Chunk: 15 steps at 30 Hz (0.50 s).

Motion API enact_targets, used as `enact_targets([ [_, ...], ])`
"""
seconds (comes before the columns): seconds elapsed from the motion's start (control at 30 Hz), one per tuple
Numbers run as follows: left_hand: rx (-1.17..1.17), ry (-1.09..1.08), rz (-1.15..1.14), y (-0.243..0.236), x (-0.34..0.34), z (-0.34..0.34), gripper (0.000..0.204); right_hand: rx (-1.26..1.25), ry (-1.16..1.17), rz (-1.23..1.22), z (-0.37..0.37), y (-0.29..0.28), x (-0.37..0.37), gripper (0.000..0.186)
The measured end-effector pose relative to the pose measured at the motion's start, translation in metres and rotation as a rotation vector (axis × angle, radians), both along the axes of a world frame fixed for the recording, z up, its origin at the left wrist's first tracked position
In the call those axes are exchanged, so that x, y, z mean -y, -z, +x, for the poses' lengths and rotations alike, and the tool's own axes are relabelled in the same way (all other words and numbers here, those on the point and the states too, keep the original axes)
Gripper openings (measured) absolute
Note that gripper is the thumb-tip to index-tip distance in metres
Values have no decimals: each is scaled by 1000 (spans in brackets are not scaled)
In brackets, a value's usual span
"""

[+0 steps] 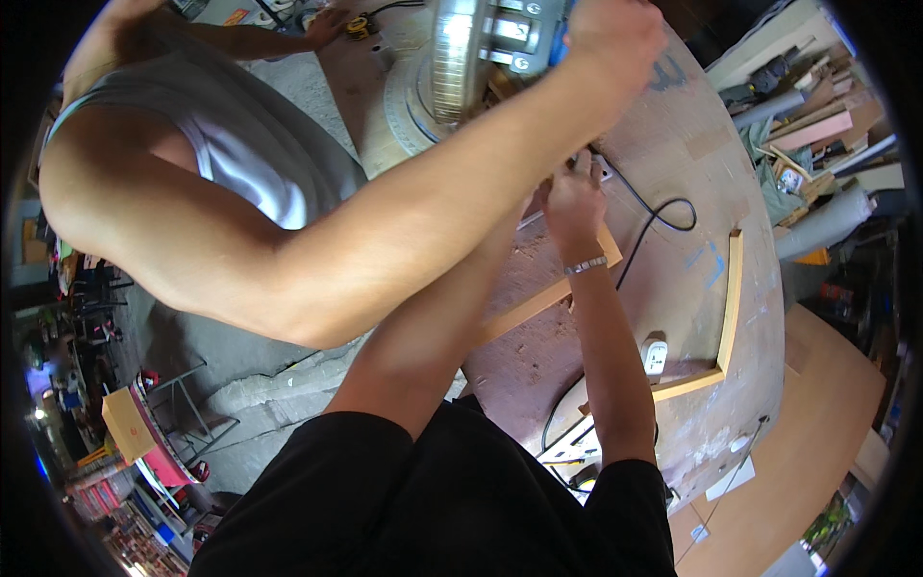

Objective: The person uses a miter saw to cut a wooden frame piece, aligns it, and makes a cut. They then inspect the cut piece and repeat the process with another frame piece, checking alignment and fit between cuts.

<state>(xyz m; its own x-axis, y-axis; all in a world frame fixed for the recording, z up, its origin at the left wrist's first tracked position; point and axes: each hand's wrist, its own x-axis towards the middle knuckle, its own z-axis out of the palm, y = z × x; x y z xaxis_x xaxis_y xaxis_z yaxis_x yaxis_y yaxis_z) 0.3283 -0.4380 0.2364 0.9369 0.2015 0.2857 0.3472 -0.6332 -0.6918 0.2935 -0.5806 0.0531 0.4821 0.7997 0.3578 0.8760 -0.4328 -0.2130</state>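
My left forearm (423, 327) reaches up beneath a co-worker's bare arm (413, 212), which hides my left hand. My right hand (576, 207), with a beaded bracelet (586, 264) at the wrist, is beside the base of a miter saw (457, 62). Its fingers are curled, and what they hold is hidden. A wooden strip (538, 306) runs below my right wrist, with another short piece joining it at a corner. The co-worker's hand (620, 48) grips the saw's blue handle above my hands.
An angled wooden strip (731, 308) lies on the round, worn table (673, 279). Near it are a white socket block (655, 354) and a looped black cable (673, 213). A yellow tape measure (360, 27) is by the co-worker's other hand. Offcuts (817, 125) are piled at the right.
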Motion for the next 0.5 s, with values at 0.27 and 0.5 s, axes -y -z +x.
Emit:
enact_targets([
  [0.27,-388,90,-6,-38,17,-25,58,44,-85,-6,18,31,5,44],
  [0.5,-288,17,103,-32,21,-29,70,-248,-108,213,23,54,7,48],
])
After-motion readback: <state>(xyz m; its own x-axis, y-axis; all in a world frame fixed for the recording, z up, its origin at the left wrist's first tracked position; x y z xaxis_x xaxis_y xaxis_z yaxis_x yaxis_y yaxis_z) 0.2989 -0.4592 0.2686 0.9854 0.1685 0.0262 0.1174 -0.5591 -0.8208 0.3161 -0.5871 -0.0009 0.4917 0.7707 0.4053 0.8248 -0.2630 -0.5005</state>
